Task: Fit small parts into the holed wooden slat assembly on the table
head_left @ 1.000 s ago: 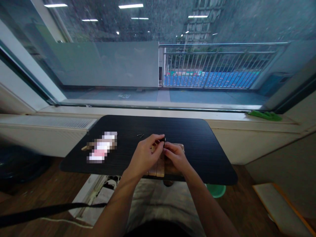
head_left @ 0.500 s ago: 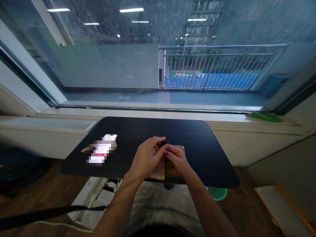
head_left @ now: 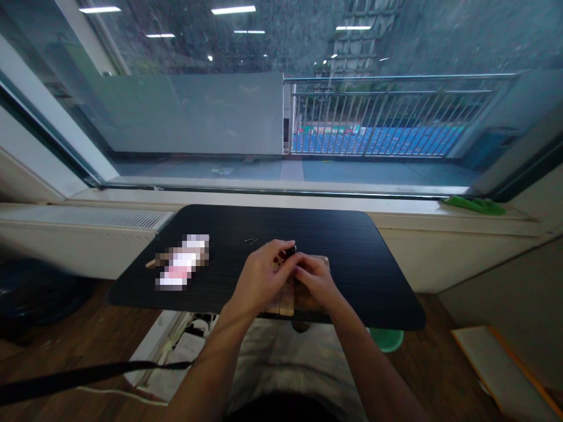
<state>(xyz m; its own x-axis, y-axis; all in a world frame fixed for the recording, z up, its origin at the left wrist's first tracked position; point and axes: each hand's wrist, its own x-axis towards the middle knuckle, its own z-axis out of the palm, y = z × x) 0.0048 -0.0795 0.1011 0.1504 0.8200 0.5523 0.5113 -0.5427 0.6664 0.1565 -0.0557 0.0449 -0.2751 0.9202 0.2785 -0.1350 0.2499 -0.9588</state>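
My left hand (head_left: 263,274) is closed, with its thumb and forefinger around a small dark piece (head_left: 290,251) whose kind I cannot make out. Against that thumb my right hand (head_left: 317,280) has its fingertips pinched together; what they grip, if anything, is hidden. Beneath both hands lies a light wooden piece (head_left: 287,300) made of slats, at the near edge of the black table (head_left: 347,234). Its upper part is mostly covered by the fingers. Two or so thin screws or nails (head_left: 250,241) lie on the table beyond my left hand.
At the table's left is a lit, blurred phone (head_left: 182,264) with a wooden stick-like end (head_left: 152,264) beside it. A green cloth (head_left: 475,205) lies on the windowsill. Below the table are a green basin (head_left: 387,340) and a white open box (head_left: 149,343). A dark strap (head_left: 88,375) crosses the lower left.
The view has tilted slightly, so the table sits a little higher. Both hands keep nearly the same place; slightly more of the dark piece shows between the left fingers.
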